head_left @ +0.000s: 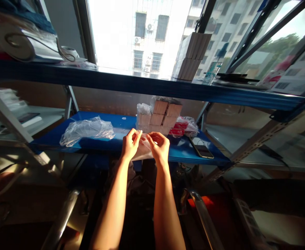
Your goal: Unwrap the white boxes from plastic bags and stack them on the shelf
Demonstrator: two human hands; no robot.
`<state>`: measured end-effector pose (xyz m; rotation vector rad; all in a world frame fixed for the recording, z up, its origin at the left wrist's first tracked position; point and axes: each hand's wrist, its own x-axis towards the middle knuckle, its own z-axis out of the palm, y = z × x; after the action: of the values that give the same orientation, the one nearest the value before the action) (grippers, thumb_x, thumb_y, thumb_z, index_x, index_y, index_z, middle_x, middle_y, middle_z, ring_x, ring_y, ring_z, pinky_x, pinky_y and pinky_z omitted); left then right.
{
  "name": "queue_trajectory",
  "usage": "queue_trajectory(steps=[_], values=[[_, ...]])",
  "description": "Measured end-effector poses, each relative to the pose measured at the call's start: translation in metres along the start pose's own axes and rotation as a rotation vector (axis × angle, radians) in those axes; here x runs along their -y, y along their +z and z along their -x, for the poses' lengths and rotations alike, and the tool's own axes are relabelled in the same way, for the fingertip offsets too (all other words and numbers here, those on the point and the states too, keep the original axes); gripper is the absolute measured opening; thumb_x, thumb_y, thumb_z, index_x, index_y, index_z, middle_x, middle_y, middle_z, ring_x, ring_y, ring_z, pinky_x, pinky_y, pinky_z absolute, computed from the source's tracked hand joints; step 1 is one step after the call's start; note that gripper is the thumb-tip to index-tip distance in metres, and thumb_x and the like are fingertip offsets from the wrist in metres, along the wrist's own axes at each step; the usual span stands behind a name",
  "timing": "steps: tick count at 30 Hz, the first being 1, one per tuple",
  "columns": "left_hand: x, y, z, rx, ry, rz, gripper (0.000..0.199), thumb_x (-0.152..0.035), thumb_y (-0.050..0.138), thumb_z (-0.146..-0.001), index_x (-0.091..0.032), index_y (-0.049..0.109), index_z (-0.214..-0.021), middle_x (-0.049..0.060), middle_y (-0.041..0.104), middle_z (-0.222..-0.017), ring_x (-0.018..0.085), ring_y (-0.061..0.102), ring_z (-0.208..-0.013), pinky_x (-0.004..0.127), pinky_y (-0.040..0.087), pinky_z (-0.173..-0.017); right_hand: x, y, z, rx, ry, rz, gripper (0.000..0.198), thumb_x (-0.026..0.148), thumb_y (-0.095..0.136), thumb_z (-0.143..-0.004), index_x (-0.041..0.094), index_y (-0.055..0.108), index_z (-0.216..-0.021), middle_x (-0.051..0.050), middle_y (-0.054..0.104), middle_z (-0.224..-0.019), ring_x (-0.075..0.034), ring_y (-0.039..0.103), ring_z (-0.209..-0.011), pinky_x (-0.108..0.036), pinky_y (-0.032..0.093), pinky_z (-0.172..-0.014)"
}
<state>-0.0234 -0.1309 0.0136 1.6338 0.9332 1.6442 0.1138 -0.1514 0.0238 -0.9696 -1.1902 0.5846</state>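
Both hands are raised in front of the blue shelf, a short gap between them. My left hand (130,143) pinches the upper edge of a clear plastic bag (142,150) between thumb and fingertips. On the other side, my right hand (159,145) is closed with thumb and fingers together at the bag's other upper edge. The bag hangs thin and see-through between the hands. Just behind them stands a stack of small pale boxes (157,119), partly wrapped in plastic. Whether anything is inside the bag is hard to tell.
Crumpled clear plastic bags (88,129) lie on the blue shelf (118,121) at the left. To the right are a red-and-clear packet (180,127) and a phone (203,150). An upper shelf (131,85) carries more boxes (191,55). Metal armrests (64,215) flank the seat.
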Motion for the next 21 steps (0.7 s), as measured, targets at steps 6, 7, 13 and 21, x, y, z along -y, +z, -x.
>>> queue_trajectory(steps=[6, 7, 13, 21], values=[[0.001, -0.003, -0.005, -0.039, -0.036, 0.1, 0.036, -0.049, 0.074, -0.091, -0.023, 0.052, -0.078, -0.003, 0.068, -0.065, 0.016, 0.071, -0.06, 0.025, 0.052, -0.059, 0.018, -0.017, -0.001, 0.222, 0.126, -0.063, 0.035, 0.039, 0.085, -0.075, 0.021, 0.072, -0.102, -0.005, 0.078, -0.079, -0.022, 0.073, -0.072, -0.031, 0.055, -0.067], [0.001, -0.004, -0.006, -0.042, -0.044, 0.112, 0.037, -0.049, 0.076, -0.088, -0.022, 0.053, -0.078, -0.002, 0.069, -0.066, 0.016, 0.071, -0.06, 0.026, 0.052, -0.059, 0.022, -0.018, -0.001, 0.251, 0.145, -0.064, 0.036, 0.038, 0.086, -0.074, 0.021, 0.071, -0.102, -0.004, 0.078, -0.078, -0.022, 0.073, -0.071, -0.031, 0.055, -0.066], [0.0, -0.007, -0.008, -0.067, -0.037, 0.09, 0.039, -0.051, 0.082, -0.08, -0.021, 0.058, -0.074, 0.001, 0.071, -0.069, 0.015, 0.068, -0.062, 0.025, 0.051, -0.058, 0.032, -0.01, 0.003, 0.329, 0.222, -0.062, 0.039, 0.035, 0.086, -0.069, 0.023, 0.068, -0.102, -0.002, 0.078, -0.075, -0.023, 0.075, -0.072, -0.031, 0.056, -0.067], [-0.015, -0.014, -0.004, 0.078, 0.0, 0.058, 0.021, -0.038, 0.081, -0.08, -0.019, 0.071, -0.078, 0.004, 0.078, -0.081, 0.019, 0.074, -0.076, 0.031, 0.06, -0.074, 0.018, 0.006, 0.006, 0.214, -0.069, 0.495, 0.021, 0.02, 0.071, -0.078, 0.023, 0.074, -0.098, -0.004, 0.075, -0.082, -0.024, 0.07, -0.077, -0.034, 0.056, -0.074]])
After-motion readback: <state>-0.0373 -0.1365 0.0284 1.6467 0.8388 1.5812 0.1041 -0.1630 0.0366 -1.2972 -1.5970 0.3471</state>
